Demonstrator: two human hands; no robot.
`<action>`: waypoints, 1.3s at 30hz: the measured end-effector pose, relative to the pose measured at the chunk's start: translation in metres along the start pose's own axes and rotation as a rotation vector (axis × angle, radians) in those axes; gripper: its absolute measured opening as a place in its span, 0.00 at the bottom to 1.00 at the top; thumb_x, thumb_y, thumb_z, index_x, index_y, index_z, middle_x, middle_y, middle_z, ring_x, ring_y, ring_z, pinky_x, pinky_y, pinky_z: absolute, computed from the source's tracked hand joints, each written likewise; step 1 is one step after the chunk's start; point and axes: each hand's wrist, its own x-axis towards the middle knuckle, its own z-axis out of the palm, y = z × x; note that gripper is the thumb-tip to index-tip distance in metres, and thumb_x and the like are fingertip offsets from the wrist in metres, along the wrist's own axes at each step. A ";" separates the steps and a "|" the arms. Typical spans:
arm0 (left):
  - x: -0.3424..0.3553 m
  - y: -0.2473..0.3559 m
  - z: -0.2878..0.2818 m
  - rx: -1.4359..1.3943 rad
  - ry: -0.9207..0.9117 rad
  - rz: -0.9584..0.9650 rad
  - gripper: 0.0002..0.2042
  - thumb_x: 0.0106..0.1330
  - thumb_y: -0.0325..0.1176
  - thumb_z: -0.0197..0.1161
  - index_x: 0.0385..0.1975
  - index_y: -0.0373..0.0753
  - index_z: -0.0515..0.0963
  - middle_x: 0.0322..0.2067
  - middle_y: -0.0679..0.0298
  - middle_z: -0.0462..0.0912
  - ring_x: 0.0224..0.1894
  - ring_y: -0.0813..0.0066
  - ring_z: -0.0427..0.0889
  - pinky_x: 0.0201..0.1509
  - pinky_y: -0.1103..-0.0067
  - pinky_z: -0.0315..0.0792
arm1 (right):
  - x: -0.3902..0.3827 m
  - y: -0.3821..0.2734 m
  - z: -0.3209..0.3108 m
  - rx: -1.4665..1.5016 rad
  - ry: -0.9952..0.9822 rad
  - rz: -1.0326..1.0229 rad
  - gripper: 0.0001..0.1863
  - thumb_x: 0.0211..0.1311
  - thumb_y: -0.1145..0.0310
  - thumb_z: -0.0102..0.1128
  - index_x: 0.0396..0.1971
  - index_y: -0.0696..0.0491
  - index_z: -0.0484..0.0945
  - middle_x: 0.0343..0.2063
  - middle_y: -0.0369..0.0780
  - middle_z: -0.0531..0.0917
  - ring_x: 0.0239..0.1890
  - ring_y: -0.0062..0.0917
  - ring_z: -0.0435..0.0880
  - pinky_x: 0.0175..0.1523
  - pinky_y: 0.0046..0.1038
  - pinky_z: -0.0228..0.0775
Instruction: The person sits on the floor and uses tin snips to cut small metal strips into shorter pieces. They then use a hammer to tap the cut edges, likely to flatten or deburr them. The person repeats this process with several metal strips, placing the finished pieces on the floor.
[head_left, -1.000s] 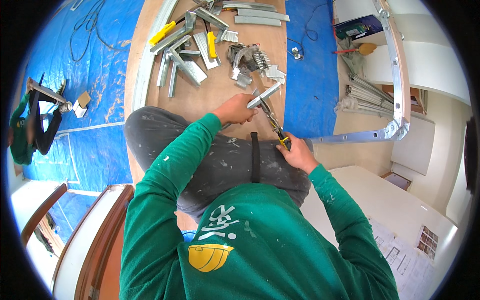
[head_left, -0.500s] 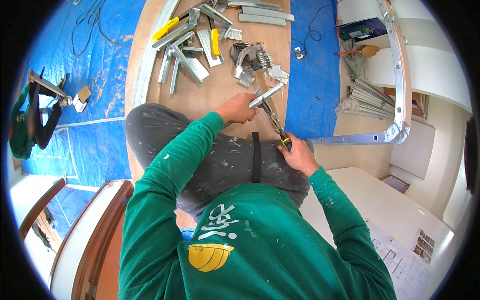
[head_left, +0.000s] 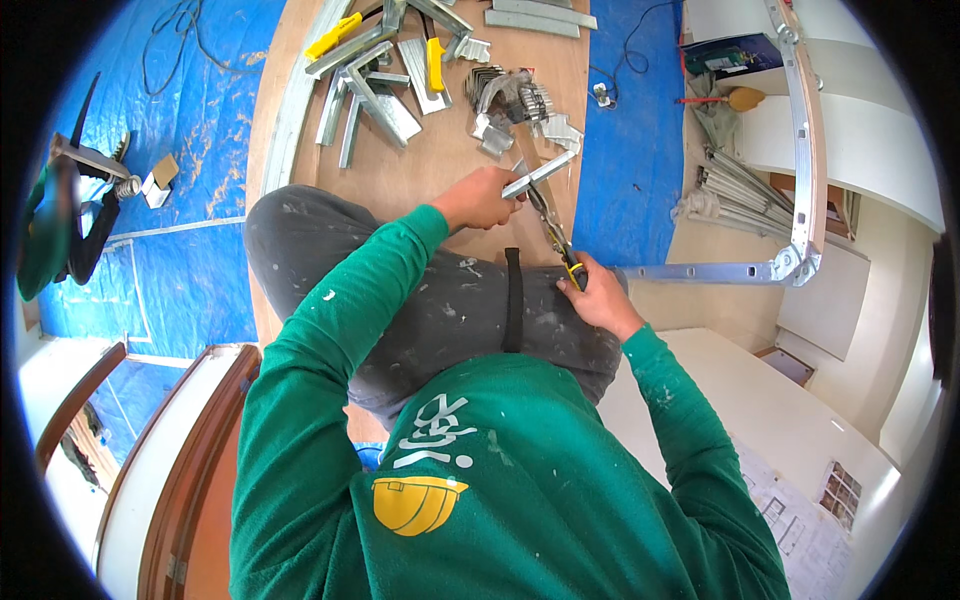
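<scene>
My left hand (head_left: pixel 478 199) is closed around the near end of a short galvanized metal channel piece (head_left: pixel 542 173), held above the wooden board over my lap. In my right hand (head_left: pixel 602 298), fingers wrapped round the handles, is a pair of metal snips (head_left: pixel 548 222) with black and yellow grips. Their jaws meet the channel piece beside my left fingers; how far the blades are apart is too small to tell. Beyond my hands lies a pile of small bent metal brackets (head_left: pixel 512 100). Cut metal channels (head_left: pixel 378 110) lie further left, with a yellow-handled tool (head_left: pixel 434 65) among them.
A wooden board (head_left: pixel 450 150) bears the metal parts. Blue sheeting (head_left: pixel 630 170) covers the floor on both sides. A folding metal ladder (head_left: pixel 800 170) stands at the right. At the far left is another person (head_left: pixel 50 230). Drawings on paper (head_left: pixel 790 530) lie at the lower right.
The channel piece and the snips' jaws have shifted slightly up in the picture, and the view itself has moved a little. Both hands keep their hold.
</scene>
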 end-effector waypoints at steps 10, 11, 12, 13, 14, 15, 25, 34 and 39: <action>0.000 -0.005 0.008 -0.022 -0.016 0.014 0.09 0.72 0.31 0.64 0.45 0.34 0.82 0.23 0.64 0.83 0.23 0.78 0.80 0.26 0.75 0.74 | 0.005 0.007 0.013 0.025 -0.078 0.282 0.31 0.61 0.49 0.76 0.51 0.62 0.83 0.45 0.58 0.88 0.51 0.55 0.86 0.56 0.46 0.76; -0.001 -0.004 0.009 -0.010 -0.008 0.023 0.08 0.72 0.31 0.64 0.45 0.34 0.82 0.23 0.65 0.82 0.22 0.78 0.80 0.26 0.75 0.74 | 0.005 0.011 0.016 0.072 -0.071 0.293 0.31 0.61 0.49 0.76 0.50 0.62 0.83 0.45 0.58 0.88 0.50 0.54 0.87 0.55 0.45 0.76; -0.002 -0.004 0.010 0.002 0.000 0.032 0.08 0.72 0.31 0.64 0.44 0.34 0.82 0.23 0.65 0.82 0.22 0.78 0.80 0.26 0.75 0.74 | 0.006 0.015 0.017 0.062 -0.097 0.311 0.31 0.61 0.48 0.76 0.48 0.62 0.84 0.44 0.58 0.88 0.49 0.53 0.87 0.55 0.45 0.76; -0.002 -0.004 0.011 0.015 0.007 0.042 0.08 0.72 0.32 0.64 0.44 0.34 0.82 0.22 0.65 0.82 0.22 0.78 0.80 0.26 0.75 0.74 | 0.006 0.011 0.015 0.052 -0.121 0.331 0.30 0.61 0.48 0.77 0.47 0.62 0.84 0.43 0.58 0.88 0.48 0.52 0.88 0.54 0.45 0.76; -0.002 -0.004 0.011 0.015 0.016 0.052 0.08 0.72 0.32 0.64 0.43 0.34 0.82 0.22 0.65 0.82 0.22 0.78 0.79 0.26 0.75 0.74 | 0.006 0.007 0.013 0.043 -0.145 0.350 0.30 0.61 0.48 0.77 0.46 0.61 0.84 0.43 0.57 0.88 0.47 0.51 0.88 0.53 0.45 0.76; -0.003 -0.005 0.012 0.015 0.025 0.062 0.08 0.72 0.32 0.65 0.43 0.34 0.82 0.22 0.65 0.82 0.22 0.78 0.79 0.26 0.75 0.74 | 0.006 0.004 0.012 0.026 -0.136 0.347 0.29 0.61 0.47 0.77 0.44 0.61 0.84 0.41 0.57 0.88 0.44 0.51 0.88 0.51 0.45 0.76; 0.002 -0.010 0.011 0.023 0.038 0.054 0.07 0.73 0.32 0.64 0.42 0.35 0.82 0.20 0.66 0.80 0.20 0.79 0.77 0.24 0.74 0.71 | 0.011 0.001 0.018 0.028 0.019 0.295 0.32 0.62 0.42 0.74 0.27 0.63 0.83 0.23 0.53 0.84 0.28 0.49 0.85 0.39 0.47 0.73; 0.005 -0.020 0.009 -0.025 -0.002 -0.013 0.06 0.74 0.31 0.63 0.42 0.34 0.81 0.21 0.67 0.80 0.19 0.80 0.76 0.23 0.77 0.71 | 0.019 0.003 0.026 0.034 0.029 0.292 0.29 0.62 0.45 0.75 0.36 0.62 0.87 0.30 0.56 0.88 0.36 0.52 0.89 0.45 0.47 0.78; 0.004 -0.017 0.006 0.038 -0.009 -0.006 0.07 0.73 0.30 0.63 0.43 0.34 0.81 0.21 0.67 0.81 0.19 0.80 0.77 0.23 0.76 0.72 | 0.021 0.007 0.039 0.033 0.055 0.312 0.27 0.64 0.45 0.73 0.41 0.58 0.88 0.33 0.55 0.89 0.40 0.53 0.89 0.48 0.48 0.79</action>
